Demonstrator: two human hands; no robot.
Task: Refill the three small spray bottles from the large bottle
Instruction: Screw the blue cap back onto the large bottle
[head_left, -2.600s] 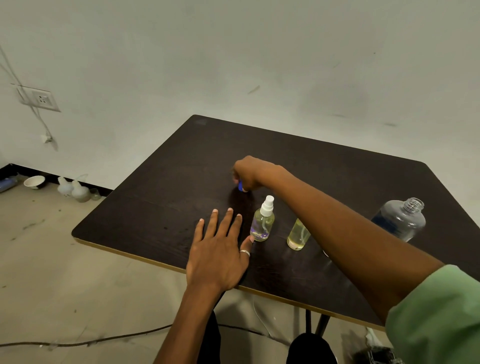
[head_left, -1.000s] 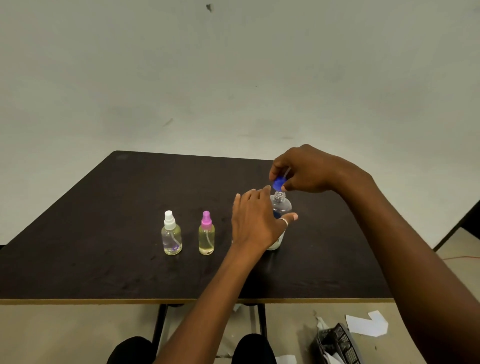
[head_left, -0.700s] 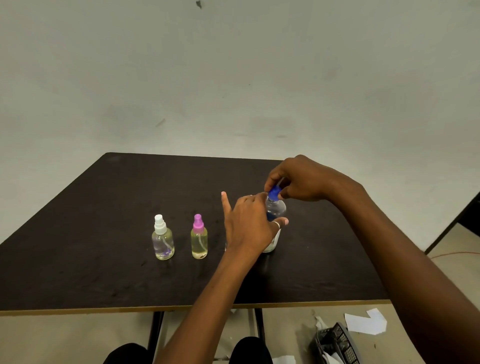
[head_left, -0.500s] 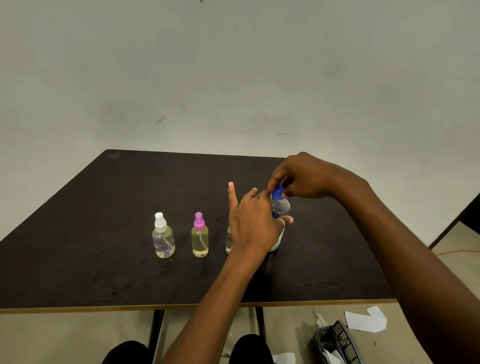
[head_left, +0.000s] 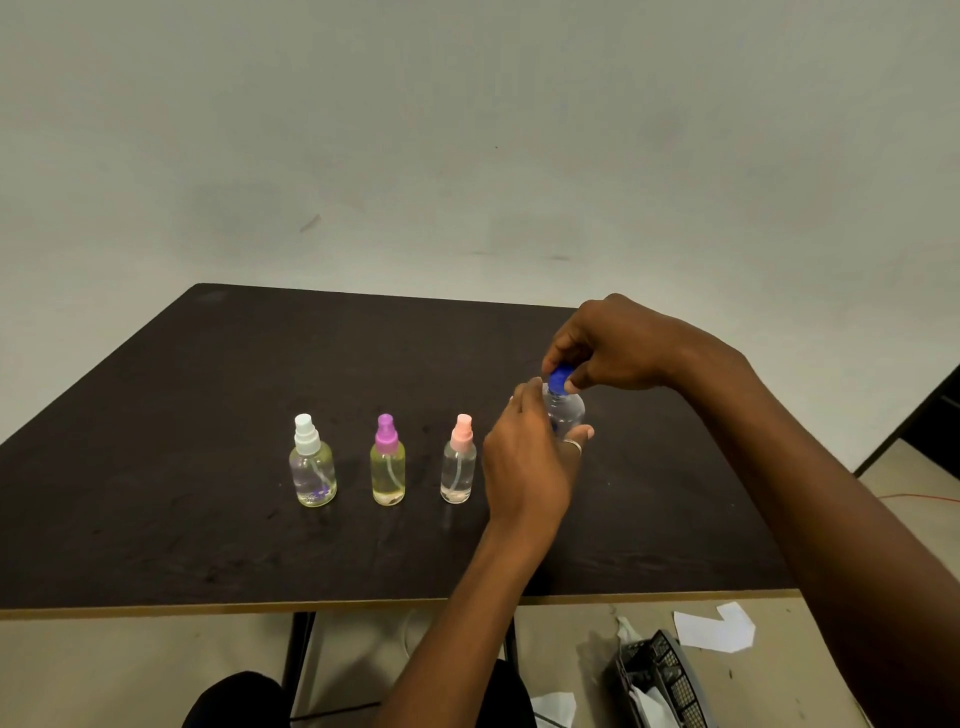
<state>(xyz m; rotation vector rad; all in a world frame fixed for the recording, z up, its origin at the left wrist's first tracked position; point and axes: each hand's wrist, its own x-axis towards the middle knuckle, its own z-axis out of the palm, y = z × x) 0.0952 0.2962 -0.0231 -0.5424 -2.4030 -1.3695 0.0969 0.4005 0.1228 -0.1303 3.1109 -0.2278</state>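
The big bottle (head_left: 567, 411) stands on the desk (head_left: 208, 395), just to the right of the three small spray bottles (head_left: 388, 470). The left hand (head_left: 524, 462) is curled round its middle. The right hand (head_left: 608, 345) pinches the blue cap (head_left: 560, 376) on top. The bottle looks thin and squashy, so I think a soft hold round the middle is best.

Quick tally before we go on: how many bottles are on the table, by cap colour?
White-capped spray bottle: 1
Purple-capped spray bottle: 1
Pink-capped spray bottle: 1
Large bottle with blue cap: 1
Total: 4 bottles
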